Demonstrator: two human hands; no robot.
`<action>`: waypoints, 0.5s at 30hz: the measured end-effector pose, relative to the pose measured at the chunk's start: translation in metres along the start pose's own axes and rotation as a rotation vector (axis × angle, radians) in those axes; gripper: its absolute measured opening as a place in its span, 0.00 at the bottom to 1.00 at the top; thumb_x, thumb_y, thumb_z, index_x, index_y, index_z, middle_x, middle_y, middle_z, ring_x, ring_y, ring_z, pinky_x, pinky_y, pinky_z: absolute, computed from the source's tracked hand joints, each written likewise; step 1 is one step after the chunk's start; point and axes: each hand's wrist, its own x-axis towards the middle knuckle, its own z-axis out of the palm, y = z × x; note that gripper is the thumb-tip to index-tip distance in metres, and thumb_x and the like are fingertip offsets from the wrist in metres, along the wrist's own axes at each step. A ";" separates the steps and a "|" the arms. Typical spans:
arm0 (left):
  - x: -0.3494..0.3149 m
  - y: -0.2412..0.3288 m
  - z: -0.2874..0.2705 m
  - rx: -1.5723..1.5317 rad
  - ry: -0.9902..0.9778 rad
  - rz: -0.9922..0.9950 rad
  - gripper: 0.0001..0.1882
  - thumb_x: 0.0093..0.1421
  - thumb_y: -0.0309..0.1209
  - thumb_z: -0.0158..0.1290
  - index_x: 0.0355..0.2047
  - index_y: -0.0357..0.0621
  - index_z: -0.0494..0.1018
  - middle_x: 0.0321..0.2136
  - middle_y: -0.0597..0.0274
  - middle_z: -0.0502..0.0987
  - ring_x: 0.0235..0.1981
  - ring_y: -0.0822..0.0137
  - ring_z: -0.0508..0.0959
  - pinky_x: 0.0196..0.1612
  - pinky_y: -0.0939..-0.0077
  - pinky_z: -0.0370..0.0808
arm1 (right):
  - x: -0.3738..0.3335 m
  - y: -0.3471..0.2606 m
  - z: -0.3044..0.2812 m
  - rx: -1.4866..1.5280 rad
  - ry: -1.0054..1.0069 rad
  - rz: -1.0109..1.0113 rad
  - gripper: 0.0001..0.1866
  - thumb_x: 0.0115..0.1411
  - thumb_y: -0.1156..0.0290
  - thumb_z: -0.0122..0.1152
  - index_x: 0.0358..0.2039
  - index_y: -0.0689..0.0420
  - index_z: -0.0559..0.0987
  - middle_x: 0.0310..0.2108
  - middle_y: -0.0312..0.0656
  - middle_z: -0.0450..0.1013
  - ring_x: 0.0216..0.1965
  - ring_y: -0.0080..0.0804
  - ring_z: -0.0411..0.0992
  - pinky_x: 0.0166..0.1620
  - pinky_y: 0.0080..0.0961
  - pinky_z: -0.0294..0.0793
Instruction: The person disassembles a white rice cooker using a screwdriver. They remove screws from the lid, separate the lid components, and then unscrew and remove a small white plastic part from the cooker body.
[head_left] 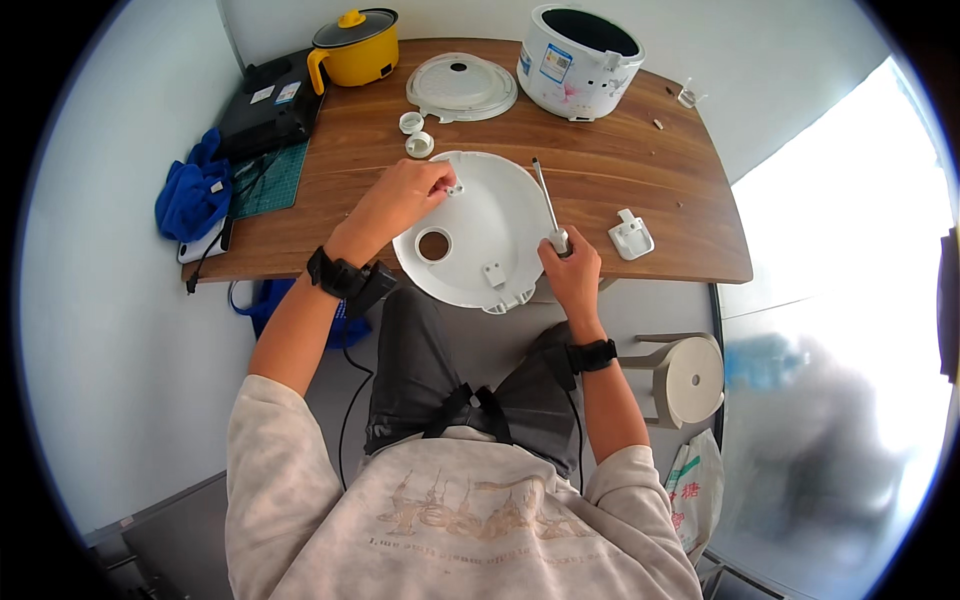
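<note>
A round white plastic lid shell [492,225] lies with its hollow side up at the table's near edge, a round hole at its left. Over its upper left part is my left hand [408,200], thumb and fingers pinched together beside a small white fitting [456,189]; what they hold, if anything, is hidden. My right hand [573,272] is closed round the handle of a screwdriver [546,195], just right of the shell. The screwdriver's metal shaft points up and away from me. A small white plastic latch-like part [631,236] lies farther right.
At the back stand a white rice cooker body [575,85], a pale oval lid piece [462,88] and a yellow pot [362,52]. Two small white round caps [416,134] sit behind the shell. Left are a black case [265,115] and blue cloth [195,190]; a stool [692,380] stands right.
</note>
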 end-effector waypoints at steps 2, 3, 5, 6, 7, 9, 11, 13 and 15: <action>0.002 -0.006 0.003 0.056 0.025 0.071 0.07 0.60 0.23 0.57 0.38 0.37 0.79 0.32 0.50 0.82 0.35 0.54 0.83 0.41 0.67 0.78 | 0.000 0.002 0.001 0.006 0.010 -0.013 0.12 0.54 0.67 0.63 0.36 0.61 0.80 0.21 0.43 0.74 0.22 0.33 0.70 0.33 0.30 0.72; 0.002 -0.008 0.005 0.084 0.038 0.106 0.07 0.60 0.23 0.57 0.38 0.37 0.80 0.33 0.50 0.82 0.35 0.53 0.83 0.41 0.67 0.78 | 0.000 0.003 0.002 0.004 0.001 -0.003 0.12 0.54 0.67 0.63 0.36 0.61 0.80 0.21 0.43 0.74 0.22 0.33 0.70 0.33 0.29 0.73; 0.003 -0.009 0.007 0.085 0.060 0.126 0.06 0.61 0.25 0.57 0.37 0.37 0.80 0.33 0.50 0.82 0.35 0.52 0.82 0.41 0.66 0.78 | 0.000 0.003 0.002 -0.002 -0.015 0.015 0.12 0.54 0.67 0.63 0.37 0.60 0.81 0.22 0.43 0.75 0.23 0.33 0.71 0.33 0.29 0.73; 0.004 -0.009 0.008 0.085 0.072 0.136 0.06 0.61 0.25 0.57 0.37 0.37 0.81 0.33 0.51 0.82 0.35 0.51 0.82 0.41 0.65 0.78 | 0.000 0.004 0.003 -0.004 -0.008 0.011 0.12 0.54 0.67 0.63 0.37 0.60 0.81 0.22 0.43 0.75 0.23 0.33 0.72 0.33 0.29 0.73; 0.005 -0.008 0.007 0.081 0.072 0.145 0.06 0.61 0.25 0.57 0.37 0.37 0.81 0.33 0.50 0.82 0.35 0.51 0.82 0.40 0.65 0.78 | 0.000 0.006 0.003 -0.006 -0.001 0.007 0.12 0.54 0.67 0.63 0.37 0.60 0.81 0.22 0.44 0.75 0.23 0.33 0.72 0.33 0.29 0.73; 0.006 -0.005 0.005 0.074 0.072 0.158 0.06 0.61 0.25 0.57 0.38 0.37 0.81 0.33 0.50 0.82 0.34 0.51 0.82 0.40 0.65 0.77 | -0.002 0.006 0.004 -0.009 0.007 0.004 0.12 0.54 0.66 0.64 0.37 0.59 0.81 0.22 0.44 0.75 0.23 0.34 0.72 0.33 0.29 0.73; 0.006 -0.003 0.005 0.075 0.062 0.150 0.06 0.61 0.24 0.57 0.38 0.37 0.80 0.33 0.50 0.82 0.34 0.51 0.82 0.40 0.65 0.77 | -0.002 0.003 0.004 -0.010 0.011 0.005 0.12 0.55 0.66 0.64 0.37 0.59 0.81 0.22 0.44 0.75 0.23 0.35 0.73 0.33 0.29 0.73; 0.006 -0.003 0.005 0.070 0.056 0.146 0.06 0.61 0.24 0.57 0.38 0.37 0.80 0.33 0.50 0.82 0.34 0.52 0.82 0.39 0.65 0.77 | -0.002 0.004 0.004 -0.016 0.014 -0.001 0.12 0.55 0.66 0.64 0.37 0.59 0.81 0.22 0.44 0.76 0.23 0.37 0.73 0.34 0.30 0.74; 0.006 -0.006 0.007 0.061 0.057 0.139 0.06 0.60 0.23 0.57 0.38 0.37 0.80 0.33 0.50 0.81 0.33 0.53 0.82 0.39 0.66 0.77 | -0.002 0.003 0.004 -0.026 0.009 0.000 0.13 0.55 0.65 0.63 0.37 0.58 0.81 0.23 0.44 0.76 0.24 0.38 0.74 0.34 0.31 0.74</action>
